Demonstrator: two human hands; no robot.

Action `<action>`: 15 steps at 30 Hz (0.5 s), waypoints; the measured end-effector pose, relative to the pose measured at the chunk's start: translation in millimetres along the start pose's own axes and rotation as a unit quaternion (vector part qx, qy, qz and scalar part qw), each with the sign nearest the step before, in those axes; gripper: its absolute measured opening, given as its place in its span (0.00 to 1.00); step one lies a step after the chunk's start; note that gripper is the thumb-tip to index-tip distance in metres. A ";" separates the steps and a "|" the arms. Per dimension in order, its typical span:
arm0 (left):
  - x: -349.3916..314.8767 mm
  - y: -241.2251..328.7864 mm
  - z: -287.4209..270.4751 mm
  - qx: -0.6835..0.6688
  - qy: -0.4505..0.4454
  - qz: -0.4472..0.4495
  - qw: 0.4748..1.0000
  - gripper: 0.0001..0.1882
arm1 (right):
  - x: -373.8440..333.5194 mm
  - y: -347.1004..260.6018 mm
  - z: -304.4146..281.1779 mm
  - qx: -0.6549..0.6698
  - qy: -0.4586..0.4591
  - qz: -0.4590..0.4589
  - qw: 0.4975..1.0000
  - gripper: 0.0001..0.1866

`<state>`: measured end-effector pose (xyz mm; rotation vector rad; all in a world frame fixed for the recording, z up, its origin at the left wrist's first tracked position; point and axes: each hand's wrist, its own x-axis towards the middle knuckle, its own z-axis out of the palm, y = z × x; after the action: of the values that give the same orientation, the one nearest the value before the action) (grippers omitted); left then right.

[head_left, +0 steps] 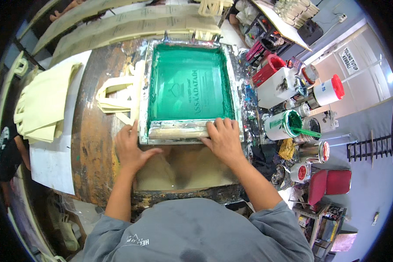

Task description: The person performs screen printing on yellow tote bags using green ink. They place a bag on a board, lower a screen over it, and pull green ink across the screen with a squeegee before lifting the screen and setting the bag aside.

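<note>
A screen-printing frame (146, 91) with green mesh lies flat on the worktable, dark lettering and a small emblem showing in the mesh. Across its near end rests a wooden squeegee (179, 130). My right hand (225, 142) has its fingers closed over the squeegee's right part, the thumb on the near side. By the frame's near left corner is my left hand (133, 150), thumb stretched out to the right and fingers apart, the fingertips at the edge of a cream fabric bag (137, 96). Most of that bag is hidden beneath the frame; its handles (118, 94) stick out leftward.
A stack of cream bags (50, 100) lies on a white board (52, 161) at the left. Along the right stand paint tubs, among them a white bucket of green ink (278, 125) with a green stirrer (308, 132). Another person (13, 150) is at the far left.
</note>
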<state>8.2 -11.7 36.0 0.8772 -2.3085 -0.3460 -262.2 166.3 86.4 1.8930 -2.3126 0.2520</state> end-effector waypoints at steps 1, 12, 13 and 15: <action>-10.9 -15.7 0.4 -0.018 -0.023 -0.041 0.999 0.51 | -7.3 -2.8 4.2 0.008 -0.041 0.011 0.999 0.28; 41.5 38.3 -38.7 -0.280 0.121 -0.179 0.935 0.33 | 56.8 7.4 -103.0 -0.038 0.135 -0.011 0.990 0.33; 56.2 40.2 -37.8 -0.323 0.162 -0.191 0.912 0.33 | 78.9 13.6 -110.8 -0.064 0.184 -0.008 0.981 0.34; 81.8 31.9 -26.8 -0.322 0.174 -0.085 0.927 0.36 | 112.3 28.6 -131.2 -0.070 0.275 -0.061 0.957 0.34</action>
<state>-37.4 -43.2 109.1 0.7209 -1.6309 -0.8864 -311.9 93.0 237.4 1.6253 -1.7894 0.5110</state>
